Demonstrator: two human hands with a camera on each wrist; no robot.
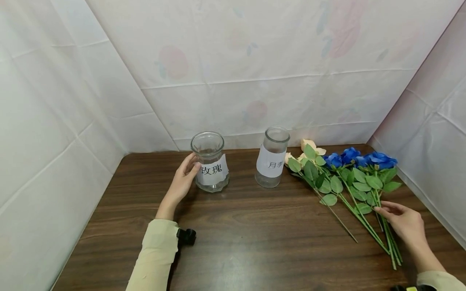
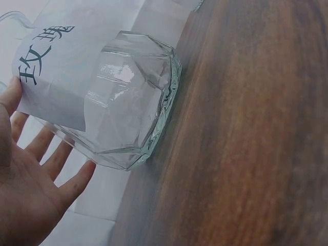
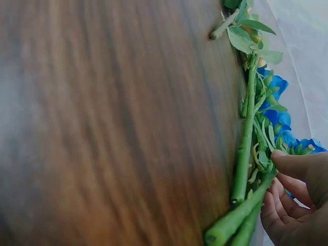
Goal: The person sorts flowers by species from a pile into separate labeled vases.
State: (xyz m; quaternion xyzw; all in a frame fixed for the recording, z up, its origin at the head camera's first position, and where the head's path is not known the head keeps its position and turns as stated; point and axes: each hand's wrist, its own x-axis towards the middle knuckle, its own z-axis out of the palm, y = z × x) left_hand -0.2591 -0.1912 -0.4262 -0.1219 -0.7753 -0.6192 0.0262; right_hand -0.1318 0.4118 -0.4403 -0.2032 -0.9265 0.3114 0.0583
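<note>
My left hand (image 1: 183, 178) grips the left side of a wide-mouthed glass vase (image 2: 128, 102), thumb at the edge of its white paper label (image 1: 214, 170). The vase stands upright, and the left wrist view shows its faceted base and spread fingers along its side. At the right, my right hand (image 1: 407, 224) pinches green stems of the blue roses (image 1: 380, 160) between thumb and fingers. These stems lie bunched, their cut ends (image 3: 220, 233) toward the near side of the table. The right wrist view shows the thumb on a stem, with blue petals behind.
A narrower labelled glass vase (image 1: 270, 182) stands upright right of the first. Cream roses (image 1: 309, 144) lie beside the blue ones, their leafy stems partly overlapping. All rests on a dark wooden table (image 1: 233, 242), with pale patterned cloth (image 1: 225, 48) hanging behind and at both sides.
</note>
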